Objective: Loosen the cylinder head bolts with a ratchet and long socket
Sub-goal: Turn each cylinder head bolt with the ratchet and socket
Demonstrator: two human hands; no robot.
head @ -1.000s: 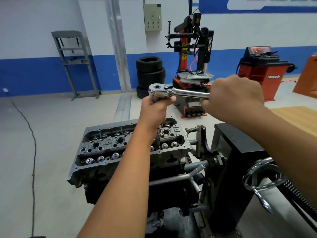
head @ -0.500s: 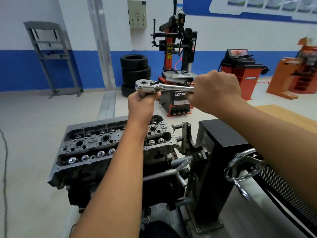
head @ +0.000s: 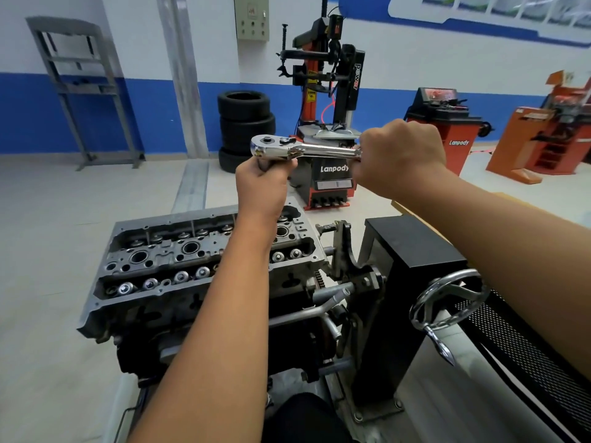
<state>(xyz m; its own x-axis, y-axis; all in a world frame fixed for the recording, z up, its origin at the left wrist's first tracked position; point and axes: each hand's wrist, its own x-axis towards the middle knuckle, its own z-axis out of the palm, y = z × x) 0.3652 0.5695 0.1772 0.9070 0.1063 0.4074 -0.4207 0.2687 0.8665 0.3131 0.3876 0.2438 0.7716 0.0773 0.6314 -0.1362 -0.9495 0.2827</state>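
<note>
Chrome ratchet (head: 287, 150) level above grey cyl. head (head: 179, 260); socket hidden.

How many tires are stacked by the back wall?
3 tires can be counted, in one stack on the floor against the blue wall, left of the tire changer: the top tire, the middle tire, and the bottom tire, partly hidden behind the left hand.

A white wall (head: 415, 59) with a blue band runs behind a pale floor (head: 48, 219). Stacked tyres (head: 246, 129) stand beside a tyre changer (head: 329, 123); a grey rack (head: 83, 91) leans left.
</note>
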